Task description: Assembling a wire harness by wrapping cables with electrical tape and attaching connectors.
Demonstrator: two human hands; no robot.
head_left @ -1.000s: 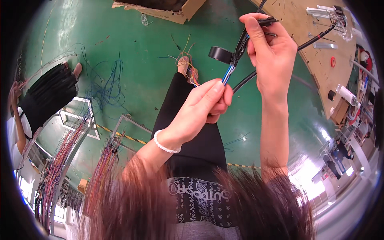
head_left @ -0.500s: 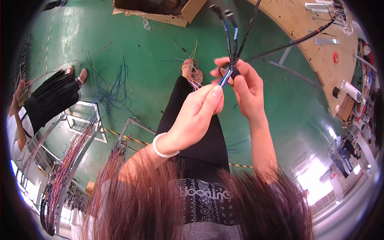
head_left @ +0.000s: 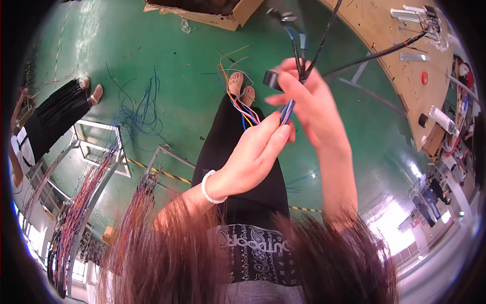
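Observation:
My left hand, with a white beaded bracelet at its wrist, is closed round a bundle of thin coloured wires. Loose ends of these wires hang out on its left side. Just above, my right hand curls round the bundle where black wrapping begins, its fingers holding a roll of black tape. Part of the roll is hidden behind the fingers. Beyond the right hand the harness splits into black-wrapped branches, two of them with blue sections and dark, blurred ends.
A wooden board with white fixtures and a red ring stands at the right; a black wrapped cable runs to it. A cardboard box lies ahead. Blue wires litter the green floor. Wire racks and another person are at left.
My right hand has swung over the bundle, its back turning up, and the tape roll has come round to its left side. My left hand still grips the wires.

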